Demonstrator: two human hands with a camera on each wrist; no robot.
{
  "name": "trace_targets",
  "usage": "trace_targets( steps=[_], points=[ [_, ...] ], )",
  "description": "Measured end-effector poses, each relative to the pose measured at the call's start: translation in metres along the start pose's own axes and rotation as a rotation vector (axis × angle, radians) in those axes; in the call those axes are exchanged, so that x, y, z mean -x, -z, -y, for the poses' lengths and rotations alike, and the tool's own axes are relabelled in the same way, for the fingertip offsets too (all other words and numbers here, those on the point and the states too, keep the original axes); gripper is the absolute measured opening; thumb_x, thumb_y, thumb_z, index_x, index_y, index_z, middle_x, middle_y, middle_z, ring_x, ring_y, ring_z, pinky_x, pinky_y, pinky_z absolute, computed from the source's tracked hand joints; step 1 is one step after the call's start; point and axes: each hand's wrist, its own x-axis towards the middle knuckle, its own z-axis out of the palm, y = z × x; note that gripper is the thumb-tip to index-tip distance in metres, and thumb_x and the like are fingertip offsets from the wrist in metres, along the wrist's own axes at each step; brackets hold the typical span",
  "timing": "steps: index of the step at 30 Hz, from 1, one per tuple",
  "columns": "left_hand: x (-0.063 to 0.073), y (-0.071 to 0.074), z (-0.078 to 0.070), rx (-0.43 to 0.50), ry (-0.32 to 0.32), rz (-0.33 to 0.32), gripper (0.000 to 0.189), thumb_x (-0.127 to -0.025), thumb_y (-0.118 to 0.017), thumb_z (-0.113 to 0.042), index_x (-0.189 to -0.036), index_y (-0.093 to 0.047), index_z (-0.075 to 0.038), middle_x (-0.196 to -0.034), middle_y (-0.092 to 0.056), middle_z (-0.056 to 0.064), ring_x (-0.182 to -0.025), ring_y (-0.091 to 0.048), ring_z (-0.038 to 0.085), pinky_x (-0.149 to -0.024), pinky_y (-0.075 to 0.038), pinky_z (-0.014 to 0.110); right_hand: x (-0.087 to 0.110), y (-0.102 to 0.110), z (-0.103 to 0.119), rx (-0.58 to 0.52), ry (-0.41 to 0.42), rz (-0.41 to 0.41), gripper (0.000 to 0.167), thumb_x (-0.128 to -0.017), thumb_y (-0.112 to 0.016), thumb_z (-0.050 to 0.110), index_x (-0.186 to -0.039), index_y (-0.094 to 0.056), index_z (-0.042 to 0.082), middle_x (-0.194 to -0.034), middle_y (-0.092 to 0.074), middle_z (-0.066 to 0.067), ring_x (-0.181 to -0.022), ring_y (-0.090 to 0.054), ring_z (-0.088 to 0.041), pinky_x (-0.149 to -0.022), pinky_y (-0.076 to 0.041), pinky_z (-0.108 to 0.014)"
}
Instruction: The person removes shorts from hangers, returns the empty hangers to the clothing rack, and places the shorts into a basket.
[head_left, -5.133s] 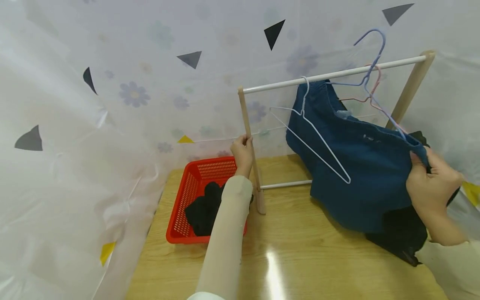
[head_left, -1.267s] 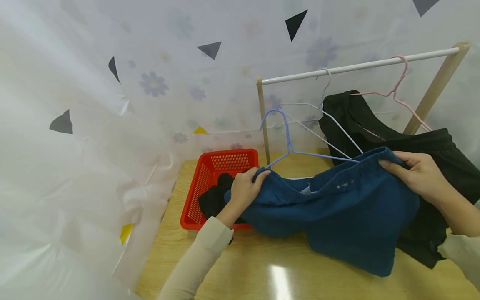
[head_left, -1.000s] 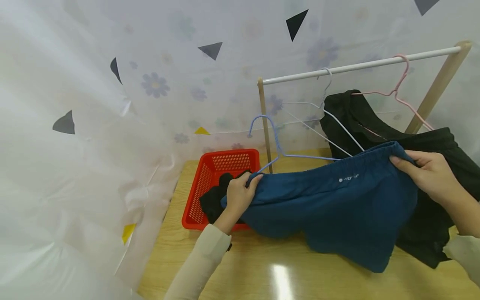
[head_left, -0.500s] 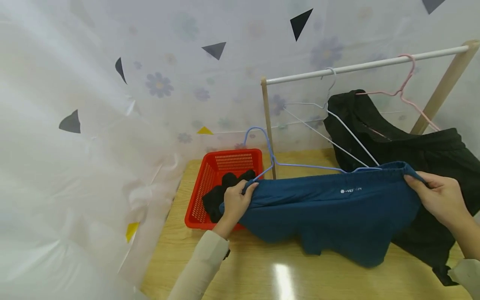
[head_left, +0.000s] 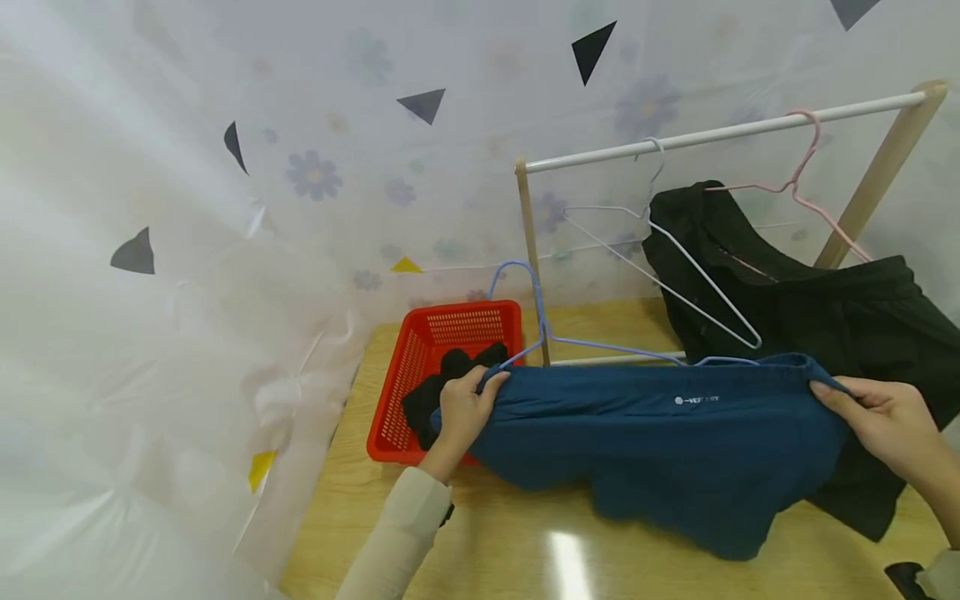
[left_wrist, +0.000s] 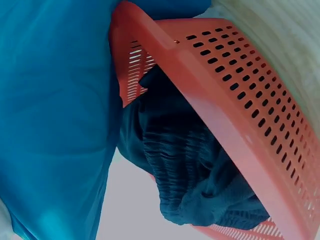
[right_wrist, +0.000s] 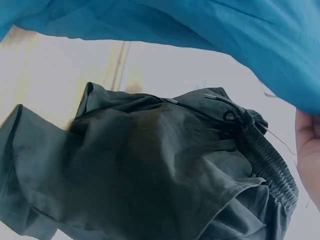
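Blue shorts are stretched out between both hands above the table. My left hand pinches the left end of the waistband, and my right hand pinches the right end between thumb and fingers. A lavender hanger has its lower part inside the waistband; its hook sticks up off the rail, in front of the red basket. A small white print shows on the waistband. In the left wrist view the blue cloth hangs beside the basket. In the right wrist view the blue cloth spans the top.
A rack with a white rail stands behind. An empty white hanger and black pants on a pink hanger hang from it. Left of the rack, a red basket holds dark clothing on the wooden table.
The blue shorts on the lavender hanger have come off the rail and down toward me. My left hand left the rack post and took the waistband. Lately the waistband has lowered and straightened.
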Motion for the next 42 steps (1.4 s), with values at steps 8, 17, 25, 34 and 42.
trace_targets(
  steps=[8, 17, 25, 34, 42],
  points=[
    [0.0, -0.001, -0.002, 0.101, 0.176, -0.057, 0.039, -0.09, -0.059, -0.032, -0.062, -0.057, -0.005, -0.044, -0.038, 0.001, -0.044, -0.03, 0.0, -0.04, -0.024, 0.011, 0.004, -0.012, 0.001, -0.016, 0.039, 0.149, 0.038, -0.09, -0.056, 0.002, -0.082, -0.07, 0.036, -0.068, -0.064, 0.028, -0.057, -0.06, 0.004, -0.053, -0.045, -0.01],
    [-0.008, -0.01, -0.009, 0.141, 0.251, -0.05, 0.032, -0.088, -0.063, -0.024, -0.065, -0.059, -0.002, -0.044, -0.038, 0.003, -0.043, -0.031, 0.001, -0.04, -0.024, 0.012, 0.005, -0.036, -0.014, -0.009, 0.041, 0.05, 0.039, -0.088, -0.06, 0.004, -0.076, -0.068, 0.04, -0.058, -0.06, 0.029, -0.051, -0.054, 0.007, -0.049, -0.041, -0.01],
    [-0.006, -0.019, -0.016, 0.186, 0.264, -0.032, 0.032, -0.089, -0.062, -0.025, -0.066, -0.06, -0.003, -0.047, -0.04, 0.003, -0.046, -0.032, 0.0, -0.041, -0.027, 0.011, 0.007, -0.084, -0.044, 0.094, 0.145, -0.023, 0.013, -0.082, -0.067, 0.005, -0.069, -0.067, 0.004, -0.056, -0.047, 0.029, -0.047, -0.04, 0.005, -0.046, -0.033, -0.012],
    [0.0, -0.026, -0.023, 0.224, 0.256, 0.038, 0.037, -0.089, -0.06, -0.032, -0.066, -0.059, -0.003, -0.046, -0.039, 0.001, -0.046, -0.032, 0.0, -0.041, -0.025, 0.009, 0.014, -0.129, -0.075, 0.19, 0.025, -0.065, 0.018, -0.083, -0.068, 0.012, -0.07, -0.063, 0.001, -0.06, -0.059, -0.008, -0.058, -0.042, 0.014, -0.047, -0.036, -0.013],
    [0.001, -0.031, -0.024, 0.239, 0.234, 0.035, 0.039, -0.09, -0.058, -0.034, -0.066, -0.059, -0.003, -0.047, -0.04, 0.001, -0.047, -0.032, 0.0, -0.043, -0.025, 0.009, 0.016, -0.148, -0.088, 0.265, -0.014, -0.006, 0.023, -0.08, -0.067, 0.006, -0.095, -0.065, -0.011, -0.081, -0.066, -0.024, -0.063, -0.061, -0.027, -0.053, -0.046, -0.027]
  ],
)
